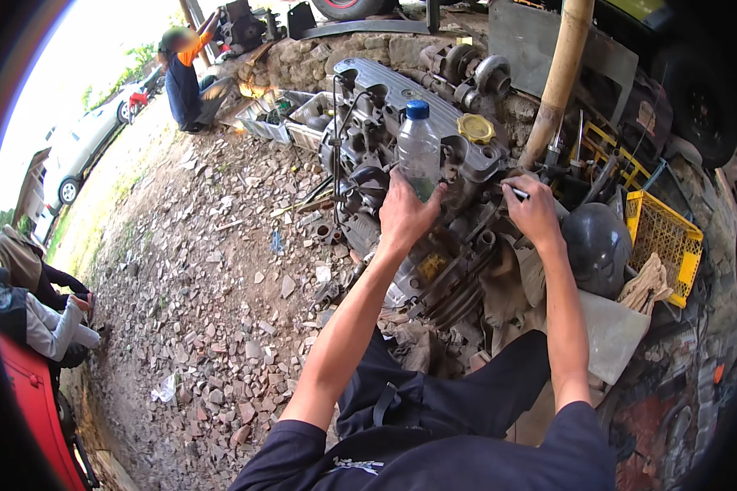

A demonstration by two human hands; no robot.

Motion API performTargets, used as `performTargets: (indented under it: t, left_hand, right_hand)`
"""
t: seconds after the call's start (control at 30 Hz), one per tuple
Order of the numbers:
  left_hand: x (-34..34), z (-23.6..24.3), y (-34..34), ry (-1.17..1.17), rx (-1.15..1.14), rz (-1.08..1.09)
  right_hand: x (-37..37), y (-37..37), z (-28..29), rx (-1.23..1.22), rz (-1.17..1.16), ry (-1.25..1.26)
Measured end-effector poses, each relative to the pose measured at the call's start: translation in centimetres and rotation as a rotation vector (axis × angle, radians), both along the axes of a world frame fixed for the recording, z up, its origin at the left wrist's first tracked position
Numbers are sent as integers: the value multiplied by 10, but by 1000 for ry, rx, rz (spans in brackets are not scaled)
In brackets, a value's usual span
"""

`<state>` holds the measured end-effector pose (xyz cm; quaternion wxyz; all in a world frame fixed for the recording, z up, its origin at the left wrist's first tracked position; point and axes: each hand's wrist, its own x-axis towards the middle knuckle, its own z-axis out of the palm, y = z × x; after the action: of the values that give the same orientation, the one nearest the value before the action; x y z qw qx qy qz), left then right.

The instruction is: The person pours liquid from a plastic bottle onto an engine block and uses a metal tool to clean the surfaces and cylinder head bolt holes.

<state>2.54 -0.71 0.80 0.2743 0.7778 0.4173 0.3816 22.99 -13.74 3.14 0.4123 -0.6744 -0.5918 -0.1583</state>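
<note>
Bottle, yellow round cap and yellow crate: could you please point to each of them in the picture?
Bottle [418, 150], head view: middle of its clear side.
Yellow round cap [476, 128], head view: middle of its top.
Yellow crate [664, 239], head view: its mesh wall.

Bright daylight, blown-out sky [78, 61], dark fisheye corners

Head camera: is looking from the left side of the wearer's head, facing down and forward through a wide fisheye lens.
Dark shirt [475, 462]: is sitting nearest, filling the lower edge.
Left hand [408, 213] and right hand [534, 214]: are showing farther out, near the middle, before the engine [449, 114].
Crouching person [184, 90] and white car [92, 147]: are appearing much farther off, at upper left.
</note>
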Motion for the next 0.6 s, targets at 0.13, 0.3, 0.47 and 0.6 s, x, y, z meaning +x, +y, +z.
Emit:
performTargets:
  t: [0.13,0.3,0.47,0.6]
  left_hand:
    - [-1,-1,1,22,-3,24]
    - [-2,-2,-1,24,9,21]
    - [-1,-3,0,18,9,23]
    - [-2,2,-1,22,0,14]
  right_hand:
    - [-2,3,-4,-44,39,-87]
    - [19,4,2,-77,55,-52]
    - [7,2,-4,-203,200,-53]
    - [3,3,-4,-68,107,-10]
